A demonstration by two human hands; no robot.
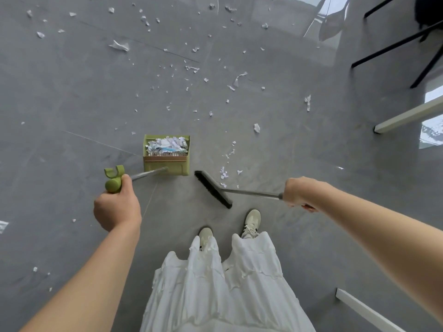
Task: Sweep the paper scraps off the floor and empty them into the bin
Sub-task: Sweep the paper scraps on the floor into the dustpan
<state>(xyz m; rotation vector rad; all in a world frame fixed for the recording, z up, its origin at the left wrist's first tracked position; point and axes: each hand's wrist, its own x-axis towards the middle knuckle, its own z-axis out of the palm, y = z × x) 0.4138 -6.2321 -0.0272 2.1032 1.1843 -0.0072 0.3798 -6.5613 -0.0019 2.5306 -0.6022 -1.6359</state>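
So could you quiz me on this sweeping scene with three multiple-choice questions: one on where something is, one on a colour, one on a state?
1. Where is the broom head?
A. right of the dustpan
B. inside the dustpan
C. behind the chair

2. What colour is the dustpan?
A. red
B. green
C. blue

3. What state is the dustpan in?
A. empty
B. holding paper scraps
C. upside down

Answers: 1 A, the bristles sit on the floor to its right. 2 B, body and handle are green. 3 B, white paper scraps are piled inside.
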